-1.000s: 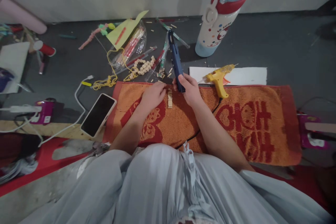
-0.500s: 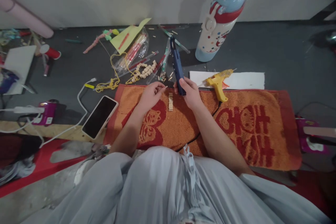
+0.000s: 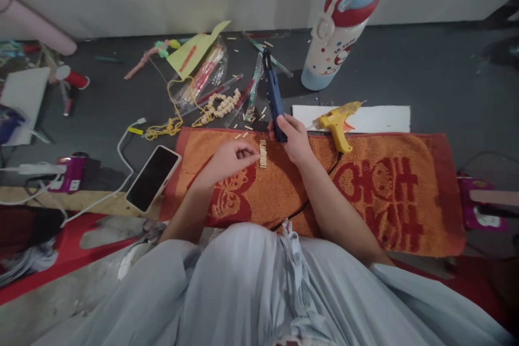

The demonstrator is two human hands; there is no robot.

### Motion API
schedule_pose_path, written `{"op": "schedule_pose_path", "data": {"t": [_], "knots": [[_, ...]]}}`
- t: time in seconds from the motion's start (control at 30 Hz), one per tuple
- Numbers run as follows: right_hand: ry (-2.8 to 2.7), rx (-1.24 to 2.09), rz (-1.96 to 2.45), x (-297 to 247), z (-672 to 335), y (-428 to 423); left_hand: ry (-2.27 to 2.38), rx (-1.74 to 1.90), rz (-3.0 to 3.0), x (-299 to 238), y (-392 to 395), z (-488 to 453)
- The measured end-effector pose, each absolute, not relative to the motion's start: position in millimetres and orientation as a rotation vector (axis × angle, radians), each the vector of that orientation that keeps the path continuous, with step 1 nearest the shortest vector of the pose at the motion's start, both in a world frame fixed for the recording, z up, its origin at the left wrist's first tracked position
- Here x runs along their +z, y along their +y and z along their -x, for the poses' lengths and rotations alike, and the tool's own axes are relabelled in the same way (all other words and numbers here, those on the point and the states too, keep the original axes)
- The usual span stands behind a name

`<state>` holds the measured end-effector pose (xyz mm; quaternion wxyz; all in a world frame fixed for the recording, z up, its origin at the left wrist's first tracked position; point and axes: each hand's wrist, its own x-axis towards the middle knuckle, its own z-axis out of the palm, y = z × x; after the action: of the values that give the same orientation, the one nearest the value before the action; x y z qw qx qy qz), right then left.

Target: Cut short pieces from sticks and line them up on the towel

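Observation:
My left hand point(image 3: 232, 160) is closed in a pinch, its fingertips at the left edge of a short row of small pale wooden stick pieces point(image 3: 263, 154) on the orange towel point(image 3: 286, 186). Anything between those fingertips is too small to make out. Wrapped in my right hand point(image 3: 295, 138) is a long dark blue hand tool point(image 3: 273, 96) with a loop at its far end, held up just right of the row. Its exact kind is unclear. A few loose stick pieces point(image 3: 242, 135) lie at the towel's back edge, above my left hand.
A yellow glue gun point(image 3: 337, 125) rests on a white board point(image 3: 385, 119), its cord crossing the towel. Behind stands a water bottle point(image 3: 338, 38). Left are a phone point(image 3: 154, 178), a white cable point(image 3: 124, 162), a beaded wooden piece with yellow yarn point(image 3: 223, 105) and bagged sticks point(image 3: 200, 75).
My left hand has moved down and slightly left, from the towel's back edge to the row, where its fingertips now meet the pieces. My right hand still holds the blue tool.

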<state>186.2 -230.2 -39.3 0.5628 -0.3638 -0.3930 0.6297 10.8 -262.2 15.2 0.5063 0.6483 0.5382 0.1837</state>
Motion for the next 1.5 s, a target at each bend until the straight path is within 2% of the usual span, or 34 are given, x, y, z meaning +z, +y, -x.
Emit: {"op": "schedule_pose_path", "data": {"t": [0.17, 0.27, 0.77, 1.1, 1.5], "knots": [[-0.932, 1.477, 0.835, -39, -186, -230, 1.275, 0.072, -2.195, 7, -292, -16], [-0.946, 1.476, 0.846, -38, -186, -230, 1.312, -0.013, -2.395, -4, -301, -17], [-0.968, 1.466, 0.921, -36, -186, -230, 1.413, 0.146, -2.485, -20, -305, -11], [-0.94, 1.474, 0.849, -34, -186, -230, 1.104, 0.184, -2.828, -21, -309, -17], [-0.963, 1.484, 0.899, -35, -186, -230, 1.162, 0.246, -2.745, -26, -309, -18]]}}
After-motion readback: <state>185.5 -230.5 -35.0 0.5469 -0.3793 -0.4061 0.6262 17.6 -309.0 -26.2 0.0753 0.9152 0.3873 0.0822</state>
